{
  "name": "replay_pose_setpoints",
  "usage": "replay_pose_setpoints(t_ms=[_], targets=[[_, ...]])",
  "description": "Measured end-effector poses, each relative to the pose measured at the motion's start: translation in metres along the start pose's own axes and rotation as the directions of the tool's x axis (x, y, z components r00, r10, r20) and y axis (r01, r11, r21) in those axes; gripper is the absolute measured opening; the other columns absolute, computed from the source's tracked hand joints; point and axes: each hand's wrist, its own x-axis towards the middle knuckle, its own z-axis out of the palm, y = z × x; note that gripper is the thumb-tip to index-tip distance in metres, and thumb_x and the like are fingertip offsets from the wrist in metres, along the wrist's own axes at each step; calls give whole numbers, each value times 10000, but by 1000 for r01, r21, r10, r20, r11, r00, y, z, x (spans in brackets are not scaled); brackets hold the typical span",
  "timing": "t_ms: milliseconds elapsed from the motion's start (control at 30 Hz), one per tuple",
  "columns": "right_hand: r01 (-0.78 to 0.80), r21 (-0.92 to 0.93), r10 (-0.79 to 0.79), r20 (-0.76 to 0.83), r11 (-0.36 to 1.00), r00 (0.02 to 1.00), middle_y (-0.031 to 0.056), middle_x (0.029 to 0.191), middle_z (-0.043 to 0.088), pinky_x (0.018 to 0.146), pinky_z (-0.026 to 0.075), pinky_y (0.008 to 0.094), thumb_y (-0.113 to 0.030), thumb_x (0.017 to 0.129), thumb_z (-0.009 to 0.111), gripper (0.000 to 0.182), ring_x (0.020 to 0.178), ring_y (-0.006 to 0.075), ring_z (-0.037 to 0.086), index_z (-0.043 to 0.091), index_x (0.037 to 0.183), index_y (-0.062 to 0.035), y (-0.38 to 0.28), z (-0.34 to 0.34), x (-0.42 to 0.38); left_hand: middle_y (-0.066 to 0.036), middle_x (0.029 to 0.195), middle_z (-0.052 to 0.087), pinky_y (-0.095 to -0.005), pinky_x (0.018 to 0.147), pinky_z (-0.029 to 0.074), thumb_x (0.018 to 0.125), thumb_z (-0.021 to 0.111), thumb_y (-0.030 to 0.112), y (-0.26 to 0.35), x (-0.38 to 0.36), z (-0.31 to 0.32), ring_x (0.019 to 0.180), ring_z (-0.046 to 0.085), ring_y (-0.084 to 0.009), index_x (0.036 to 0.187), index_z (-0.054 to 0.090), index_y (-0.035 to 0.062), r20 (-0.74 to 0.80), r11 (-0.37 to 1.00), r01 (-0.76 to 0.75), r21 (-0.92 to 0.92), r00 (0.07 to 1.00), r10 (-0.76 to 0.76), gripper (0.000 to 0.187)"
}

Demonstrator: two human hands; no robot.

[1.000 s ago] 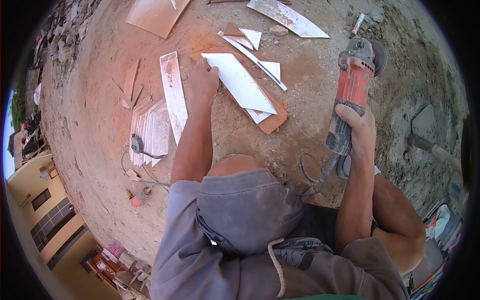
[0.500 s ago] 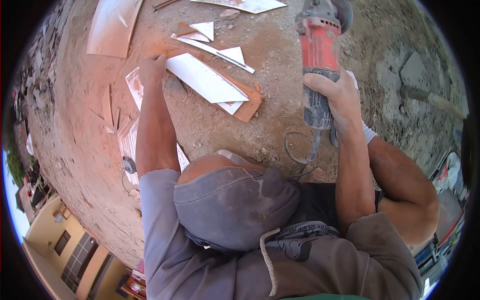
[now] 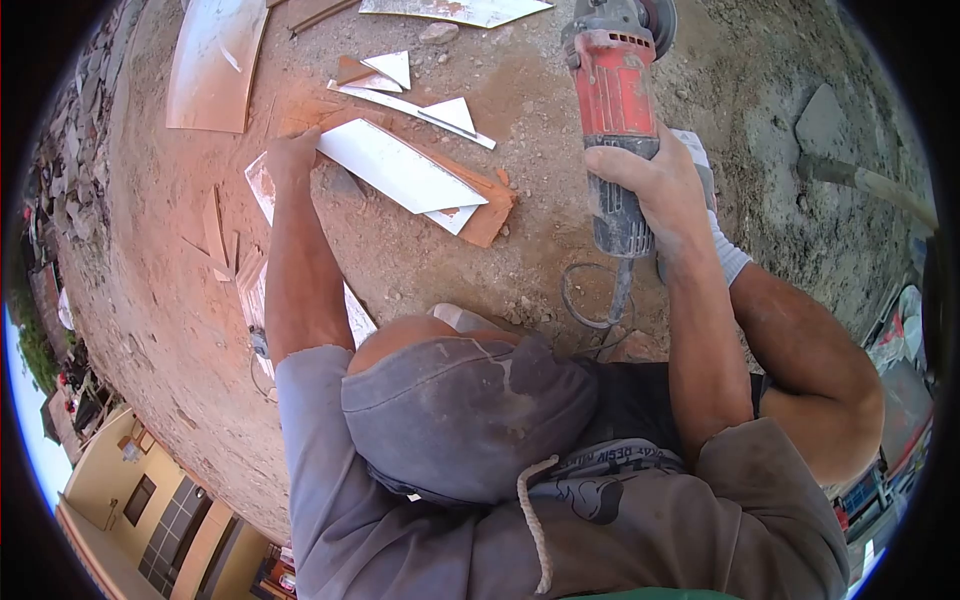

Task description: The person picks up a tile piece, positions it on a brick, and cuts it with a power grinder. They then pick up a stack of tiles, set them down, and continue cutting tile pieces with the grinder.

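My right hand [image 3: 660, 195] is wrapped around the dark rear body of a red and black angle grinder [image 3: 618, 95]. Its disc [image 3: 658, 22] points away from me at the top, and its cord hangs from the near end. At the left, my left hand [image 3: 293, 155] is closed at the far left end of a long white tile piece [image 3: 400, 168]; its fingertips are partly hidden. That tile lies over another white piece and a reddish-brown block [image 3: 490, 222]. The grinder is apart from the tile, to its right.
Several cut white tile offcuts [image 3: 450, 115] lie beyond the held piece. A larger tile [image 3: 215, 70] rests at upper left. A tape measure [image 3: 259, 342] sits near ridged strips. My bent leg [image 3: 800, 370] is at right, near a wooden-handled tool [image 3: 890, 195].
The view has shifted slightly, so the tiles sit a little lower and further left. My right hand and the grinder also appear further left. Both hands keep their hold.
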Motion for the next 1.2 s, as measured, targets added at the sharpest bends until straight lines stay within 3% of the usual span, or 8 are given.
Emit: replay_pose_setpoints(t_ms=[167, 400, 500, 600, 633, 733, 867, 1200], targets=[[-13, 48, 12, 12, 999, 1000, 37, 826, 657, 621, 491, 272, -296, 707, 817, 470, 677, 111, 612, 645, 1041, -13, -3, 1, -1, -170, 840, 753, -351, 843, 548, 835, 714, 401, 1, -2, 3, 844, 745, -262, 1035, 786, 64, -5, 995, 58, -82, 998, -58, 398], [22, 48, -25, 69, 999, 997, 12, 806, 631, 589, 478, 264, -270, 727, 808, 465, 645, 96, 593, 633, 1074, -15, -6, 2, -1, -256, 1323, 570, -497, 1084, 386, 835, 746, 447, 14, -74, 17, 1275, 501, -413, 1293, 602, -2, -387, 873, -423, 244, 783, 488, 658], [52, 16, -53, 45, 999, 998, 13, 803, 630, 578, 477, 261, -246, 746, 793, 431, 633, 98, 592, 628, 1068, -11, -7, 2, -2, -301, 1525, 326, -500, 1098, 373, 812, 739, 554, 12, -118, 35, 1354, 409, -443, 1501, 295, -48, -453, 983, -183, -10, 877, 159, 1016], [46, 62, -52, 98, 997, 994, 30, 788, 638, 555, 480, 264, -223, 761, 776, 393, 612, 111, 605, 627, 1049, -1, -13, 8, -7, -311, 1593, 184, -575, 1172, 236, 762, 748, 631, 22, -150, 75, 1473, 210, -463, 1556, 108, -57, -160, 991, 99, -90, 981, -113, 1230], [52, 29, -54, 73, 998, 996, 39, 765, 639, 541, 480, 265, -214, 765, 769, 378, 591, 121, 608, 626, 1038, 5, -13, 11, -9, -310, 1613, 114, -613, 1182, 161, 748, 765, 623, 36, -168, 80, 1496, 137, -465, 1568, 70, -37, -186, 983, 31, -181, 980, -65, 1261], [53, 17, -53, 33, 998, 998, 54, 694, 632, 504, 473, 272, -195, 768, 758, 346, 521, 145, 599, 625, 1010, 14, -9, 25, -18, -375, 1570, 111, -587, 1166, 239, 725, 806, 544, 57, -191, 78, 1457, 220, -492, 1565, 49, -29, -169, 995, -38, -91, 985, 22, 1269], [44, -86, -37, 82, 995, 996, 52, 720, 636, 511, 477, 273, -195, 772, 763, 368, 540, 149, 606, 615, 1044, 4, -14, 24, -21, -385, 1514, 208, -457, 1108, 392, 709, 841, 347, 37, -174, 87, 1327, 410, -515, 1521, 106, -94, -236, 933, -185, -309, 965, 113, 1181], [125, -144, -102, 156, 982, 982, 68, 740, 628, 546, 495, 279, -249, 786, 731, 361, 578, 148, 610, 590, 1007, -1, -15, 60, -37, -311, 1438, 373, -476, 1113, 374, 685, 787, 215, -48, -206, 58, 1334, 394, -454, 1524, 204, -28, -308, 867, -250, -430, 944, 120, 1050]])
